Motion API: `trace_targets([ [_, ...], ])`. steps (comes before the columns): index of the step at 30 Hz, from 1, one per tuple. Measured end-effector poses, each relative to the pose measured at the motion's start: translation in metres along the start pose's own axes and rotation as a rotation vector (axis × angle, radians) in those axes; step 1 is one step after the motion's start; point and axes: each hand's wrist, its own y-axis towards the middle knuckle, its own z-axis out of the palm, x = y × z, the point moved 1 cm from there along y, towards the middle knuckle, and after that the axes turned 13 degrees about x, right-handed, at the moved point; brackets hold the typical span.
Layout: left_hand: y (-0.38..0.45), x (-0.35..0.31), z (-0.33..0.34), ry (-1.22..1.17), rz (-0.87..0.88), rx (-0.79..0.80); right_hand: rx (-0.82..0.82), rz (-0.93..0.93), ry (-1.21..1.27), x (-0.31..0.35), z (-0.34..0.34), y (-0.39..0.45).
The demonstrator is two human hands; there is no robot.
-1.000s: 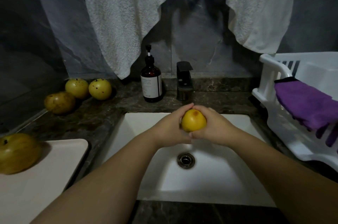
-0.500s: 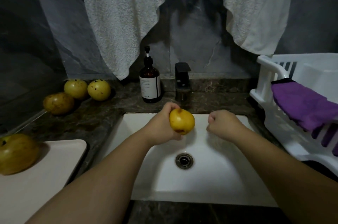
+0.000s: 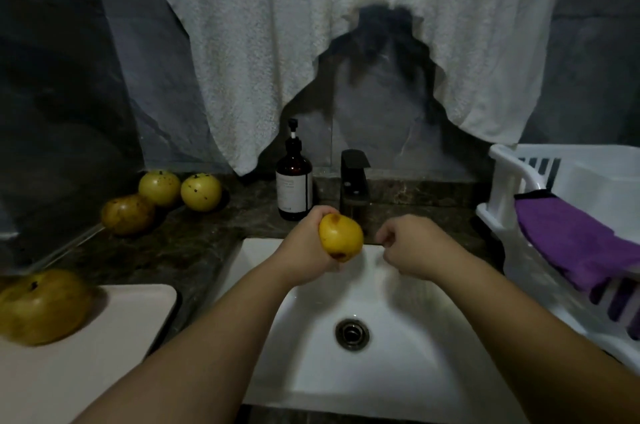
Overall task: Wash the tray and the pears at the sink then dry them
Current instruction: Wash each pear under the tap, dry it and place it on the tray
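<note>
My left hand (image 3: 306, 247) grips a yellow pear (image 3: 341, 237) above the back of the white sink (image 3: 398, 371), just in front of the black tap (image 3: 354, 181). My right hand (image 3: 415, 248) hangs a short way to the right of the pear, fingers curled, holding nothing. A pale tray (image 3: 86, 354) lies on the counter at the lower left with a large pear (image 3: 43, 305) on its far left corner. Three more pears (image 3: 162, 195) sit on the dark counter at the back left.
A brown soap pump bottle (image 3: 294, 186) stands left of the tap. A white dish rack (image 3: 554, 215) at the right carries a purple cloth (image 3: 575, 243). A white towel (image 3: 311, 42) hangs over the wall behind the sink. The drain (image 3: 352, 333) lies in the sink's middle.
A second ago both hands held the pear together. My right hand has let go and moved right, while my left hand keeps the pear and has turned it.
</note>
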Motion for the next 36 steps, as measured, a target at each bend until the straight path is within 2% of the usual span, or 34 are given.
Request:
trace_targets([
  [3, -0.002, 0.001, -0.006, 0.039, -0.043, -0.001, -0.246, -0.128, 0.052, 0.026, -0.018, 0.001],
  [8, -0.008, 0.019, -0.020, -0.188, -0.119, -0.155, -0.305, -0.264, 0.326, 0.078, -0.053, 0.020],
  [10, -0.010, 0.027, -0.022, -0.366, -0.122, -0.245, -0.203, -0.271, 0.518, 0.100, -0.061, 0.038],
  [13, -0.008, 0.034, -0.020, -0.625, -0.103, -0.363, 0.092, -0.209, 0.968, 0.129, -0.066, 0.064],
  [17, -0.005, 0.038, -0.018, -0.875, -0.042, -0.457, 0.237, -0.127, 1.177, 0.150, -0.074, 0.100],
  [23, -0.002, 0.036, -0.013, -0.947, -0.054, -0.482, 0.285, -0.081, 1.277, 0.169, -0.072, 0.132],
  [36, -0.006, 0.028, -0.013, -0.970, -0.043, -0.467, 0.310, -0.113, 1.549, 0.170, -0.073, 0.140],
])
